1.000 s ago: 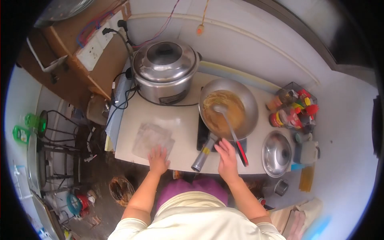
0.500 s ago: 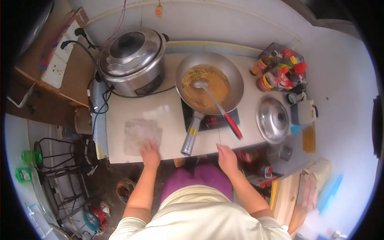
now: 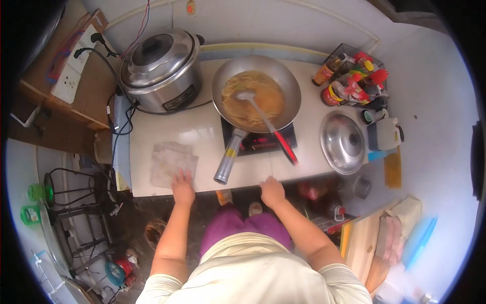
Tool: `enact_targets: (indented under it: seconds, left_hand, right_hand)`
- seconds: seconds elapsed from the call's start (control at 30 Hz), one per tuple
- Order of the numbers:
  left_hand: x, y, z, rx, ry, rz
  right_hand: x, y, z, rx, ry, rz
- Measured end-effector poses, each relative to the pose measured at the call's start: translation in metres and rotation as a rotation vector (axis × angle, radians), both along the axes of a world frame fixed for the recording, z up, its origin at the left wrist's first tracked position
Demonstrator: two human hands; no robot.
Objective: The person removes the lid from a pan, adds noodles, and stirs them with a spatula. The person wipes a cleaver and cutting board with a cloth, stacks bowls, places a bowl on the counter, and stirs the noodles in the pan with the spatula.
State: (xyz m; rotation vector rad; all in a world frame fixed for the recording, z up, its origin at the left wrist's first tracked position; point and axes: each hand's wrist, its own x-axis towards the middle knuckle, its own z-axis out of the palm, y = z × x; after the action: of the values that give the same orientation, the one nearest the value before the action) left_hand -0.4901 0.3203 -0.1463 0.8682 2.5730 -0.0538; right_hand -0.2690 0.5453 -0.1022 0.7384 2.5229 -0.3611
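My left hand (image 3: pixel 183 189) lies at the table's front edge, its spread fingers touching the near right corner of a folded greyish cloth (image 3: pixel 169 161). At the same edge, to the right of the wok handle (image 3: pixel 229 157), my right hand (image 3: pixel 273 192) has its fingers curled in, and nothing shows in them. Behind the hands a metal wok (image 3: pixel 289 81) stands on a black induction cooker (image 3: pixel 258 146). Brownish broth with what look like noodles (image 3: pixel 253 81) fills its bottom. A metal spatula (image 3: pixel 258 109) with a red and black handle leans across the wok's near rim.
A large lidded steel cooker (image 3: pixel 162 76) stands back left, its cord running across the white table (image 3: pixel 147 131). At right are a domed metal lid (image 3: pixel 341 144), a wire basket (image 3: pixel 344 48) of sauce bottles and a white jug (image 3: pixel 387 134). A power strip (image 3: pixel 73 76) hangs left.
The view has shifted, so the table sits higher and further left. My left hand has slid slightly towards me on the cloth. The right hand's fingers look more curled.
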Motion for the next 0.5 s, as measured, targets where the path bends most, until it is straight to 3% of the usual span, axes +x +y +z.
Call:
enact_targets:
  seconds: [0.1, 0.27, 0.5]
  left_hand:
    - [0.003, 0.002, -0.003, 0.005, 0.028, 0.026]
    - [0.008, -0.003, -0.024, -0.001, 0.048, 0.051]
    - [0.018, 0.0, 0.002, -0.028, -0.022, 0.03]
  right_hand:
    - [0.001, 0.006, -0.007, 0.035, 0.121, -0.096]
    - [0.0, 0.013, -0.025, 0.013, 0.047, -0.059]
    - [0.011, 0.018, -0.028, 0.027, 0.115, 0.027]
